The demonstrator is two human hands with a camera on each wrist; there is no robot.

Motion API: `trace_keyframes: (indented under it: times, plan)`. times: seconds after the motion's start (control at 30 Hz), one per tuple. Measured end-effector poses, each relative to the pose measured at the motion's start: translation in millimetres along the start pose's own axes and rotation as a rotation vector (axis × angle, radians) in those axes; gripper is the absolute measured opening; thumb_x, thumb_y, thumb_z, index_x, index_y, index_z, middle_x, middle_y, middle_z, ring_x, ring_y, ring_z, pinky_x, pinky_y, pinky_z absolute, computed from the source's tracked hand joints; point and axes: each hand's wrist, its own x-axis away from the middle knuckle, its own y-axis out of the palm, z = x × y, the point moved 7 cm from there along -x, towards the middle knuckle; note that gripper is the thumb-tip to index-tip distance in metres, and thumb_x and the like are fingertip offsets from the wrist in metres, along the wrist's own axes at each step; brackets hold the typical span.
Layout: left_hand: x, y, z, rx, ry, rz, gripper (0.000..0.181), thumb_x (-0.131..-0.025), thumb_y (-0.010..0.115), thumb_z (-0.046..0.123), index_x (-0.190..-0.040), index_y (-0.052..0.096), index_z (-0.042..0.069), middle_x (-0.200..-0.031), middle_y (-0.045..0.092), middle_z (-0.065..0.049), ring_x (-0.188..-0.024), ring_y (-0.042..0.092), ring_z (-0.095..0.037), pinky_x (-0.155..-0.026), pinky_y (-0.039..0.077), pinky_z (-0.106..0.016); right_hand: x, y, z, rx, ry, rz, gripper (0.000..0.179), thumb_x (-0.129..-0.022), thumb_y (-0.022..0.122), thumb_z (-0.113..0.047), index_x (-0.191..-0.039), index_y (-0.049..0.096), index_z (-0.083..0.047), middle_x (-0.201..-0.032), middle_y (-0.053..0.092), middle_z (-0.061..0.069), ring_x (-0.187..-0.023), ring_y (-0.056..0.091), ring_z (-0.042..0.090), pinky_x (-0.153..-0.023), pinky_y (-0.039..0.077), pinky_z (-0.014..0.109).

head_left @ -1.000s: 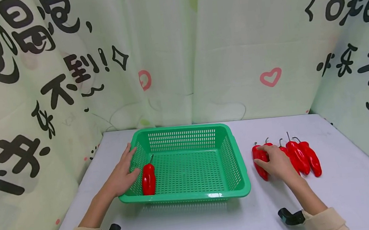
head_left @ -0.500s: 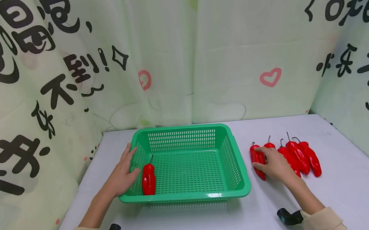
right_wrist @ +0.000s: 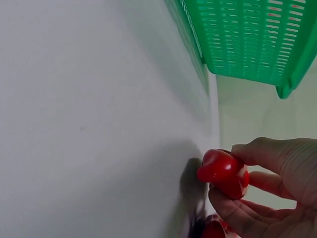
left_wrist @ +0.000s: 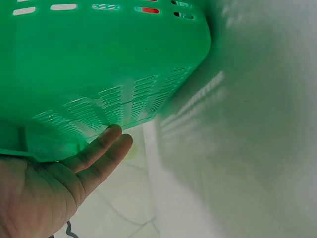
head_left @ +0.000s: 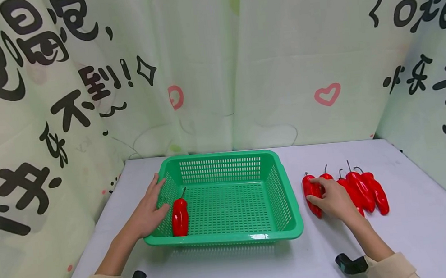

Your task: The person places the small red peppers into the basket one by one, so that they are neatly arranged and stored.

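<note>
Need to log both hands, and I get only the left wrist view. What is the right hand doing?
Observer: The right hand pinches a red pepper.
Operator: I glimpse red through the green basket; what lies inside?
Observer: A lone pepper, near the basket's left end in the head view.
Operator: Any others about?
Observer: Yes, more peppers lie bunched on the table, to the basket's right.

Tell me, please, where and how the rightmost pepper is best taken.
Probably by the thick middle of the rightmost pepper, thumb and fingers across it, coming from above and its right: its body lies lengthwise, narrow enough to pinch; the next pepper crowds its left, while its right side is free.
</note>
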Motion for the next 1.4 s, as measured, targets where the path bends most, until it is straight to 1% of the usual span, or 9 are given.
trace_keyframes:
  times: [0.2, 0.37, 0.5, 0.8, 0.93, 1.17, 1.4]
  plan:
    - [0.1, -0.2, -0.4, -0.006, 0.0, 0.003, 0.069, -0.096, 0.049, 0.007, -0.159, 0.024, -0.005, -0.169, 0.007, -0.026, -0.151, 0.018, -0.052, -0.111, 0.029, -0.073, 0.9, -7.3, -4.8, -0.036, 0.022, 0.009, 0.068, -0.084, 0.08, -0.016, -0.141, 0.051, 0.007, -0.129, 0.055, 0.035, -0.108, 0.057, 0.051, -0.075, 0.062, 0.052]
    - [0.0, -0.4, -0.5, -0.006, -0.002, 0.002, 0.069, -0.096, 0.049, 0.007, -0.159, 0.023, -0.005, -0.169, 0.007, -0.026, -0.151, 0.017, -0.052, -0.111, 0.029, -0.073, 2.1, -16.8, -14.2, -0.056, -0.004, 0.036, 0.069, -0.084, 0.081, -0.019, -0.141, 0.051, 0.006, -0.129, 0.055, 0.035, -0.104, 0.059, 0.05, -0.072, 0.063, 0.05]
    - [0.0, -0.5, -0.6, -0.004, -0.005, -0.001, 0.069, -0.096, 0.049, 0.007, -0.159, 0.023, -0.005, -0.169, 0.006, -0.026, -0.151, 0.017, -0.052, -0.111, 0.029, -0.073, 2.4, -24.7, -23.0, -0.074, -0.023, 0.054, 0.071, -0.085, 0.081, -0.02, -0.143, 0.05, 0.006, -0.131, 0.054, 0.035, -0.105, 0.059, 0.051, -0.072, 0.063, 0.05]
    - [0.2, -0.2, -0.7, -0.001, 0.003, 0.001, 0.069, -0.097, 0.049, 0.007, -0.159, 0.023, -0.006, -0.169, 0.006, -0.026, -0.151, 0.017, -0.052, -0.111, 0.028, -0.073, 2.9, -48.2, -51.8, -0.127, -0.053, 0.118, 0.07, -0.088, 0.079, -0.022, -0.147, 0.049, 0.001, -0.134, 0.052, 0.03, -0.105, 0.061, 0.047, -0.071, 0.063, 0.049]
    - [0.4, -0.1, -1.3, 0.001, 0.006, 0.005, 0.069, -0.097, 0.048, 0.007, -0.159, 0.022, -0.006, -0.169, 0.006, -0.026, -0.151, 0.017, -0.052, -0.112, 0.028, -0.073, 4.2, -57.5, -65.2, -0.159, -0.073, 0.129, 0.072, -0.088, 0.079, -0.023, -0.149, 0.048, -0.002, -0.137, 0.051, 0.028, -0.109, 0.061, 0.047, -0.073, 0.063, 0.049]
    - [0.4, -0.5, 0.2, 0.012, 0.022, 0.017, 0.069, -0.095, 0.048, 0.005, -0.158, 0.022, -0.009, -0.169, 0.006, -0.027, -0.152, 0.015, -0.051, -0.116, 0.024, -0.071, 5.8, -63.5, -86.1, -0.207, -0.124, 0.119, 0.068, -0.092, 0.076, -0.024, -0.149, 0.048, -0.002, -0.14, 0.051, 0.028, -0.112, 0.061, 0.048, -0.072, 0.063, 0.05]
    - [0.4, -0.6, 0.5, 0.011, 0.014, 0.016, 0.07, -0.095, 0.047, 0.005, -0.158, 0.022, -0.009, -0.169, 0.005, -0.026, -0.152, 0.015, -0.051, -0.115, 0.024, -0.071, 6.2, -64.6, -100.6, -0.231, -0.167, 0.122, 0.067, -0.091, 0.077, -0.023, -0.148, 0.049, -0.001, -0.143, 0.051, 0.027, -0.112, 0.062, 0.048, -0.073, 0.063, 0.05]
